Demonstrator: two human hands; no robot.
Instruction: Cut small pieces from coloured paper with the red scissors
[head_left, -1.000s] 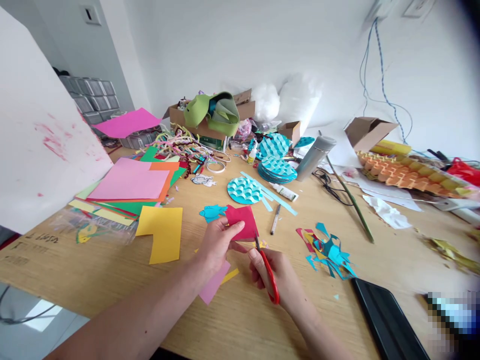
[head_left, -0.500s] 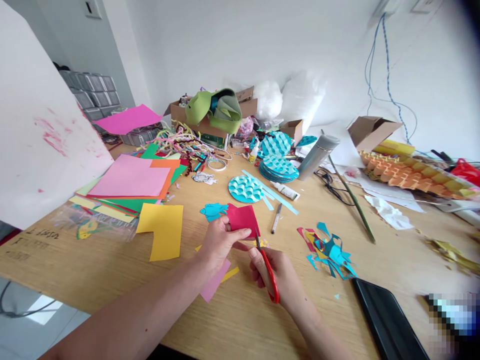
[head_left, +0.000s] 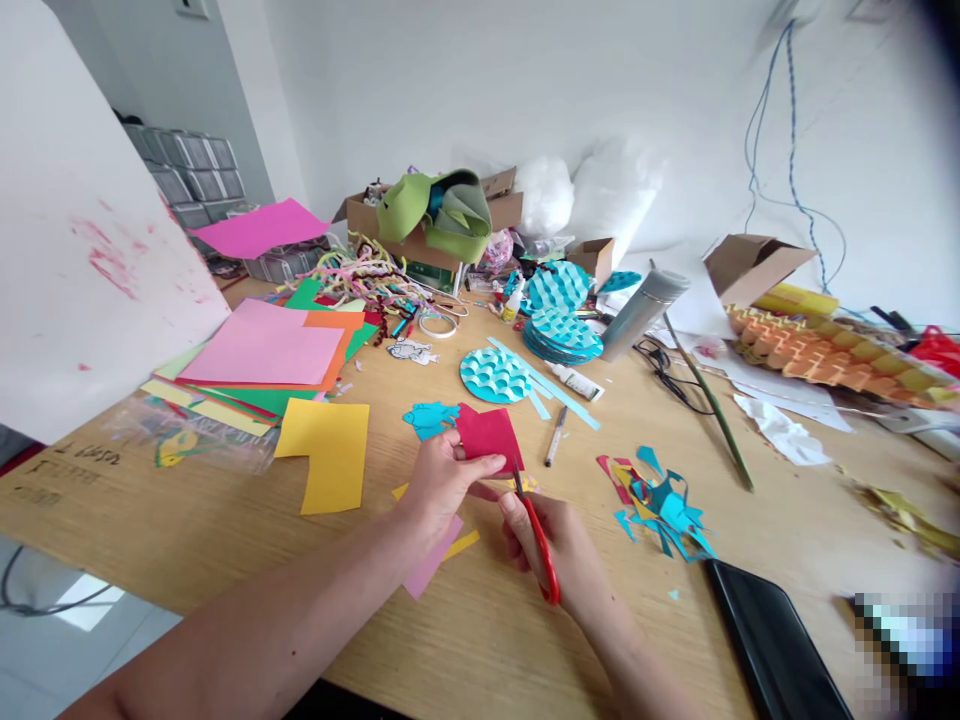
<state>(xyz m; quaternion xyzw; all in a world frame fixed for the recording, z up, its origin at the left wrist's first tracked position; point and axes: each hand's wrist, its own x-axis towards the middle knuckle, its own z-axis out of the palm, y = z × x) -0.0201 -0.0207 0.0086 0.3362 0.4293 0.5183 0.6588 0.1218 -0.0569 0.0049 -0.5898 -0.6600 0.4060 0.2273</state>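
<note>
My left hand [head_left: 450,480] pinches a piece of red paper [head_left: 491,437] by its lower left part. Red-handled scissors [head_left: 541,545] are gripped in my right hand [head_left: 559,550], their blades at the paper's lower right corner. Just beyond the left hand lies a blue paper fish [head_left: 430,419], partly behind the red sheet. Under my hands are a pink paper piece [head_left: 433,568] and a narrow yellow strip [head_left: 461,545] on the table. A small yellow patterned piece shows partly behind the scissors.
Yellow paper [head_left: 337,455] and a stack of coloured sheets [head_left: 262,345] lie left. Paper scraps [head_left: 664,500] and a black phone [head_left: 772,640] are right. A pen [head_left: 556,437], a wavy blue disc [head_left: 495,375] and a glue tube [head_left: 574,380] lie beyond my hands.
The view has shifted slightly, so the surroundings sit a little differently in frame. Both hands, the red paper and the scissors keep nearly the same pose.
</note>
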